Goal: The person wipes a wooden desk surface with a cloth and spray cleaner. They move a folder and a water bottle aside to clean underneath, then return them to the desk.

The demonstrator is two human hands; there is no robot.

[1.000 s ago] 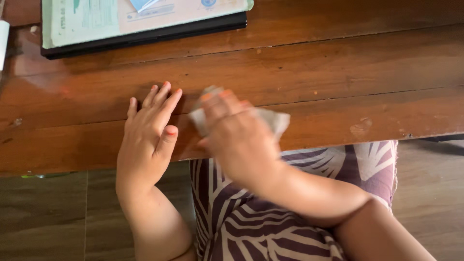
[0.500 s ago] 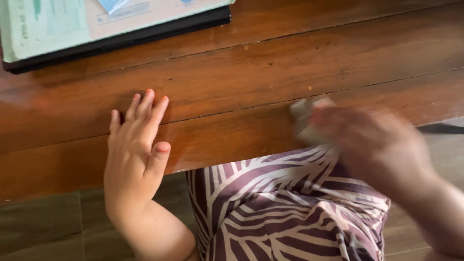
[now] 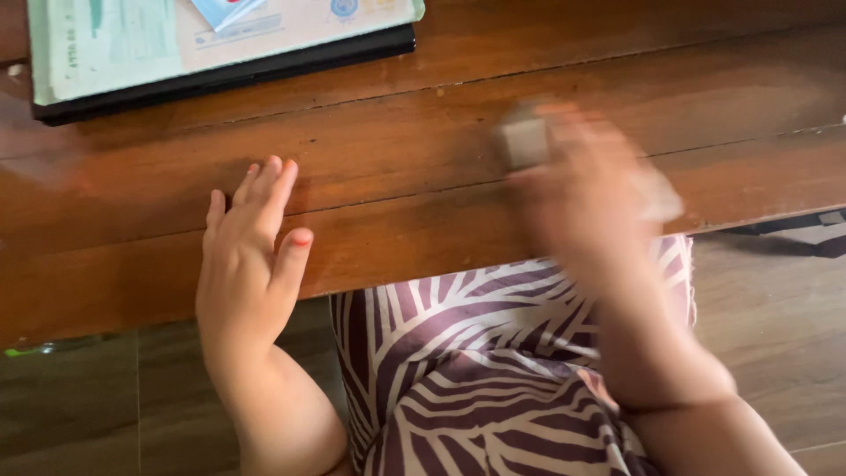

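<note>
2 hands (image 3: pixel 248 257) on table (image 3: pixel 423 132), right (image 3: pixel 586 189) gripping cloth (image 3: pixel 526 141)

Right hand (image 3: pixel 586 189): smeared by motion blur, fingers not separable; grip cannot be judged. Small pale grey-white cloth or wipe (image 3: pixel 526 141): blurred, mostly covered by that hand, exact kind unclear. Flat black folder topped with pale green printed papers (image 3: pixel 220 40): cut off by upper edge. Brown wooden plank table (image 3: pixel 423 176): runs past both side edges.

One cam only, head-worn — looks nearly straight down, close in, at the table (image 3: pixel 423 141) edge w/ lap and floor (image 3: pixel 775 335) below.
</note>
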